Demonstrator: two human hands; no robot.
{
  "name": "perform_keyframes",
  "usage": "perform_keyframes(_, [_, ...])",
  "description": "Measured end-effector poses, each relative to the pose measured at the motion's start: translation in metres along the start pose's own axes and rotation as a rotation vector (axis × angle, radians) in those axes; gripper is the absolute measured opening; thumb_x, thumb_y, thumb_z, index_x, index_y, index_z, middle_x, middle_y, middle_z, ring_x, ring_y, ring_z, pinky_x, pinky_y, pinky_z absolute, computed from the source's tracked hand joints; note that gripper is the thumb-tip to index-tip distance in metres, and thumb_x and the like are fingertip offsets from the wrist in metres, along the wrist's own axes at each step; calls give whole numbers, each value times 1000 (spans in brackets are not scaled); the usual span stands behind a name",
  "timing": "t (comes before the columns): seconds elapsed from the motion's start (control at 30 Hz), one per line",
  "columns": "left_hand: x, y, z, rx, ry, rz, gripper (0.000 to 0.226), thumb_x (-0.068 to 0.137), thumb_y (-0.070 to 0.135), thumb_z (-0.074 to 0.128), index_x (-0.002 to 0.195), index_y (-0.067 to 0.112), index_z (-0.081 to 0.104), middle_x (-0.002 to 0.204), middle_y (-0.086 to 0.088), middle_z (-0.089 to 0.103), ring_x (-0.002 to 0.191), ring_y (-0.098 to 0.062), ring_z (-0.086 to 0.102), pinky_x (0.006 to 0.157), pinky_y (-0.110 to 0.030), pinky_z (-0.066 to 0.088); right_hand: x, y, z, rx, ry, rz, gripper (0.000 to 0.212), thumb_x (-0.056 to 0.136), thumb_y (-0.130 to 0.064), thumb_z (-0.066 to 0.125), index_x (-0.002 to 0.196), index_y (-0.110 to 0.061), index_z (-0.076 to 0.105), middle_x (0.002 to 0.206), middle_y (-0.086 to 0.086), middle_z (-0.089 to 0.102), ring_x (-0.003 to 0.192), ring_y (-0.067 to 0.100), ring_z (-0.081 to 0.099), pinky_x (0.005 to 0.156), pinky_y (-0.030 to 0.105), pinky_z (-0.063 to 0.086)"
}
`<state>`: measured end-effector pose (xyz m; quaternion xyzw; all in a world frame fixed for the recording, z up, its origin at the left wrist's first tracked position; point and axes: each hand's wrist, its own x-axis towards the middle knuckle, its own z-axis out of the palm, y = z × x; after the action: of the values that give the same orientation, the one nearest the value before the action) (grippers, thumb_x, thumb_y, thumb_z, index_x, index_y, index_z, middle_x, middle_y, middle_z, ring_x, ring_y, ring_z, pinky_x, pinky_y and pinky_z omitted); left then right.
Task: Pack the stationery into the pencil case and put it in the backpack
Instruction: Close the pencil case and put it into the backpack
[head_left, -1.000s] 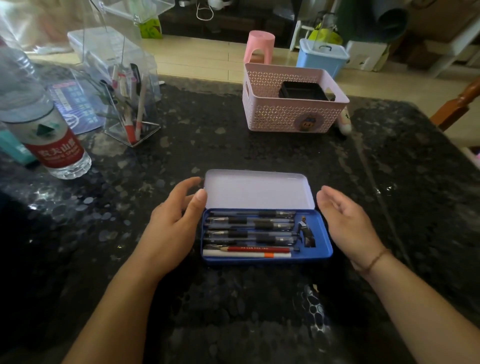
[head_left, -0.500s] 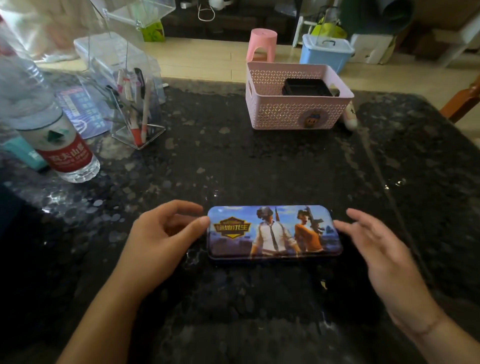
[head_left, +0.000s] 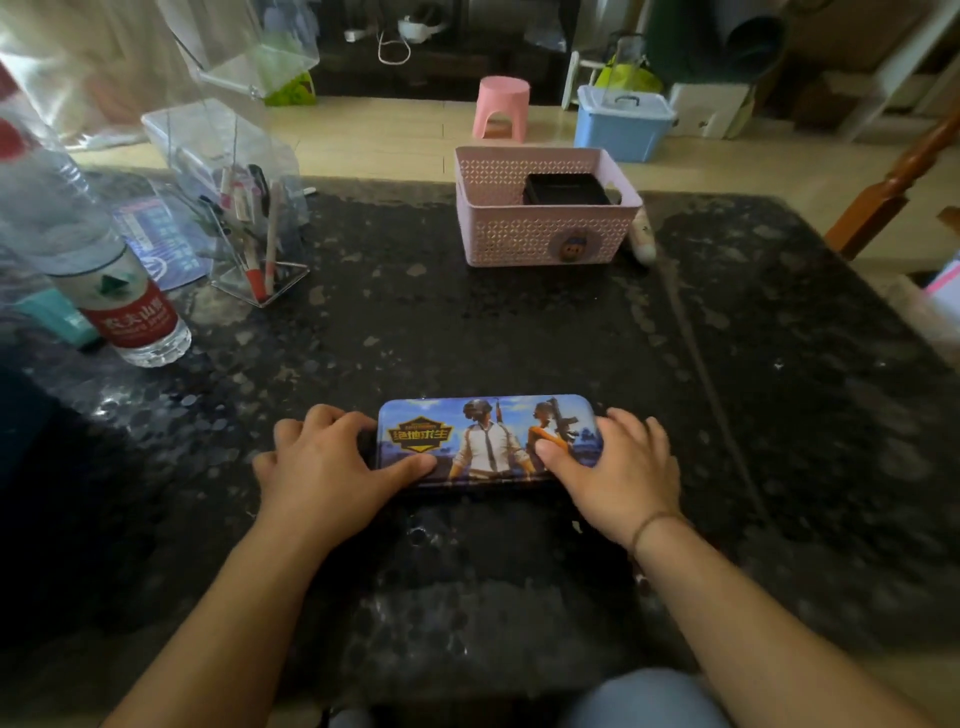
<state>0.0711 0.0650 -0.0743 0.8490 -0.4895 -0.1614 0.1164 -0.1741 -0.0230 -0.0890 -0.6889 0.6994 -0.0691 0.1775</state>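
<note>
A tin pencil case (head_left: 488, 441) with a printed game picture on its lid lies closed on the dark stone table (head_left: 467, 332), near the front edge. My left hand (head_left: 327, 462) grips its left end, thumb pressed on the lid. Over the right end sits my right hand (head_left: 618, 467), its thumb on the lid too. The stationery inside is hidden by the lid. No backpack is in view.
A pink perforated basket (head_left: 540, 239) holding a black box stands at the back. A clear acrylic pen holder (head_left: 249, 244) with several pens is at the back left, beside a water bottle (head_left: 104, 280). A wooden chair (head_left: 893, 192) stands off the table's right corner.
The case stood open showing pens, then its lid came down. Both hands have since moved inward from beside the case and now grip its two ends.
</note>
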Motion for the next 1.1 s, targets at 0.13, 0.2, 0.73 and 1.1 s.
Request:
perform_keyframes(0.13, [-15,10,5,-261,67,26,56,65,70,66,97,24,66,103,2,64,104,-25,53,85,-42,47,-3,-10,-8,100,-35,54,81,68,-74,55,129,-22,48,150,-2,28,141,27,10,111,48,22])
perform_keyframes(0.2, [-19,11,10,-454,110,47,43,65,55,77,93,25,68,90,11,69,93,-12,63,78,-34,54,-7,-8,-2,181,65,43,73,67,-68,62,125,-24,51,149,-3,30,141,24,11,112,47,22])
perform_keyframes(0.73, [6,67,-55,-913,-77,-211,38,60,27,80,93,27,61,97,-6,75,84,-21,73,63,-24,57,19,-7,-85,1046,-187,71,23,81,-20,70,96,-32,56,97,-5,70,91,6,67,71,20,52])
perform_keyframes(1.1, [3,391,-344,-974,-259,201,56,63,37,86,105,15,56,97,-10,74,83,-23,73,59,-34,57,38,21,-507,1320,221,71,28,73,-31,68,96,-18,59,100,15,70,94,36,66,83,58,51])
